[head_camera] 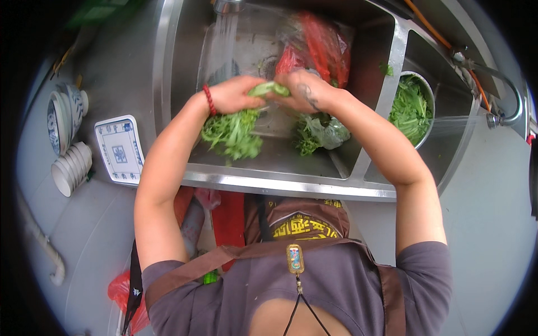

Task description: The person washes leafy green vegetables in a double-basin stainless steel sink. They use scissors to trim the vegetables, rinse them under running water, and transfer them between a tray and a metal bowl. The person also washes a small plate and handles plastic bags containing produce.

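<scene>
My left hand, with a red bead bracelet at the wrist, grips a bunch of leafy greens over the left basin of a steel sink. The pale stalks point right and the frilly leaves hang below the hand. At the stalk ends, my right hand has its fingers closed on them; both hands are a little blurred. More greens, partly in a clear plastic bag, lie beneath my right forearm. Behind that hand sits a red and clear plastic bag.
Water runs from a tap into the left basin. A second tap streams into a bowl of cut greens in the right basin. On the left stand a patterned tray, stacked white cups and patterned bowls.
</scene>
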Demonstrator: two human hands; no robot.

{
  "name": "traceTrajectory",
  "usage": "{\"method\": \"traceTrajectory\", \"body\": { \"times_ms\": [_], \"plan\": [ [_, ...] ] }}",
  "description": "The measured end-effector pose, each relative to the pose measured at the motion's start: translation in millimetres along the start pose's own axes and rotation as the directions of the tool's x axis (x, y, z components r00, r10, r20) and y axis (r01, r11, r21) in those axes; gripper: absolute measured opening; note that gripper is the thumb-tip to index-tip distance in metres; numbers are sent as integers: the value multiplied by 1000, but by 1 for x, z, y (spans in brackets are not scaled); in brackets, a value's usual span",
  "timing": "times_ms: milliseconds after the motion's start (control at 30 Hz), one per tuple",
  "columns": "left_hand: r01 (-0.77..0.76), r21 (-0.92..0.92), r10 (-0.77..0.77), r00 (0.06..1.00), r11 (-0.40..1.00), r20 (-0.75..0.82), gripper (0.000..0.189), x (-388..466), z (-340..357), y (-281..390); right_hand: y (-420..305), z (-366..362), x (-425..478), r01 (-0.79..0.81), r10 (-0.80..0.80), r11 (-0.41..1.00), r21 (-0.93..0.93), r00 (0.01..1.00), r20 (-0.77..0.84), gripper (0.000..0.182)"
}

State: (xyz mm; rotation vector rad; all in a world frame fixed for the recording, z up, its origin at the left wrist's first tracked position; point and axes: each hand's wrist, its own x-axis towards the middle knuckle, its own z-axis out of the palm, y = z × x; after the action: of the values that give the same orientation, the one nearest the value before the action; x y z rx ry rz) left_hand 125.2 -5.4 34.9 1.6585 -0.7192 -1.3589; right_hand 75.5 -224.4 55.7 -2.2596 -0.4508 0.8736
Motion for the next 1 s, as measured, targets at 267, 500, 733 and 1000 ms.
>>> {"method": "traceTrajectory", "body": {
  "times_ms": [267,500,733,1000],
  "plan": [
    [-180,-211,172,983,961,-58,28,-61,16,13,10,-47,-58,109,-147,975,195,970,194,21],
    [-59,-379,-162,834,924,-527,38,-44,-13,-39,133,-72,-31,-353,-1,813,-462,793,-609,75],
    [-330,-512,-44,808,793,-588,44,-29,-9,-79,53,167,-7,-50,51,999,-21,997,54,21],
    [-509,-727,47,832,460,-553,51,1,7,-42,169,315,47,-484,225,847,-219,701,-677,41]
  ]
}}
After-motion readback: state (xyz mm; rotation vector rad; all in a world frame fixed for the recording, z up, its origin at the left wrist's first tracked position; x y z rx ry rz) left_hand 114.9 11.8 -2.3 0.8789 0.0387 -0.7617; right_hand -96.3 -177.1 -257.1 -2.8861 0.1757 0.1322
